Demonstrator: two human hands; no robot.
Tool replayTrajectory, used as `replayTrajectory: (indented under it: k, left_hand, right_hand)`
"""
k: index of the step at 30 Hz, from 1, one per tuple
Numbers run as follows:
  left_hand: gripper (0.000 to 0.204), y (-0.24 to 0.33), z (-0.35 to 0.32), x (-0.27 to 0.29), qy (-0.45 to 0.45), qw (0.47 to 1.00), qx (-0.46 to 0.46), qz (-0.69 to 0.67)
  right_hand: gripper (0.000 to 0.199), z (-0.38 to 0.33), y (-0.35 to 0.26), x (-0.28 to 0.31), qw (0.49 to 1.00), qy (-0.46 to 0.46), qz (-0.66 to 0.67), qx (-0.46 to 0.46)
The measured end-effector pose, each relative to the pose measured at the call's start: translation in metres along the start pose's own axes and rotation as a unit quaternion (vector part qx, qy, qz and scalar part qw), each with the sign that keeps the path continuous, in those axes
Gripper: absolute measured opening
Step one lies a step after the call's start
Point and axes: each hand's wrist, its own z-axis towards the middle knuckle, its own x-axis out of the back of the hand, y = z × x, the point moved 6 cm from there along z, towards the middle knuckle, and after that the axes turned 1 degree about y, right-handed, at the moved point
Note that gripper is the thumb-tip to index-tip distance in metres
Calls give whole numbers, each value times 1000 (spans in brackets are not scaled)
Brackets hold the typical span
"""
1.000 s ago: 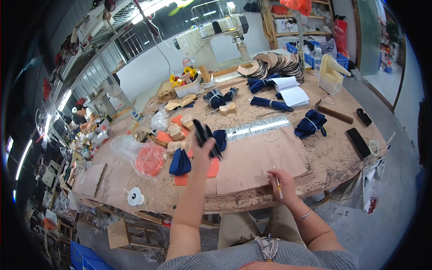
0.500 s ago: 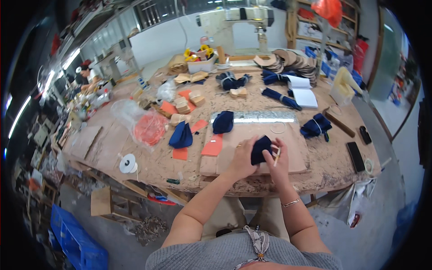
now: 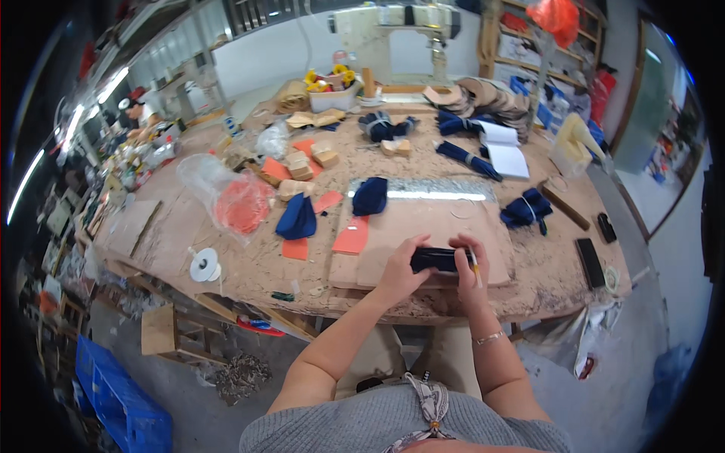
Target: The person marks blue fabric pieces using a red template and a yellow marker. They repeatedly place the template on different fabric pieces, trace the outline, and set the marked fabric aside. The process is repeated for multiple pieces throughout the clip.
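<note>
Over the front of the pale work board (image 3: 404,217), both hands grip one dark navy fabric piece (image 3: 433,260). My left hand (image 3: 402,270) closes on its left end, and the fingers of my right hand (image 3: 473,275) hold its right end. A slim white stick with a yellowish part (image 3: 476,266), pen-like, is also tucked in my right hand. At the board's upper left lies another navy piece (image 3: 370,196), close to an orange-red piece (image 3: 350,236). Farther left, a folded navy piece (image 3: 296,217) rests by a smaller orange-red scrap (image 3: 295,248).
A tied navy bundle (image 3: 526,208), a brown bar (image 3: 566,209) and a black block (image 3: 590,263) lie to the right. An open notebook (image 3: 504,151) is farther back. On the left are a plastic bag of orange-red pieces (image 3: 243,204) and a white spool (image 3: 205,265). Behind stands a sewing machine (image 3: 393,19).
The navy piece has turned from upright to lying crosswise between my hands, its long edge now facing up. My left hand has shifted slightly left and my right hand slightly right.
</note>
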Motion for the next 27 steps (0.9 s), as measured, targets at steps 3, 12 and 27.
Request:
replayTrajectory:
  k: [3,12,27]
  left_hand:
    - [68,11,-10,-3,8,997,-51,58]
    - [71,10,-15,-4,64,995,-55,56]
    - [69,8,-9,2,72,995,-22,70]
  right_hand:
    - [31,-4,24,-1,989,32,131,-69]
    - [30,-8,17,3,992,79,67,-68]
    - [36,1,16,-5,984,-66,-154,-67]
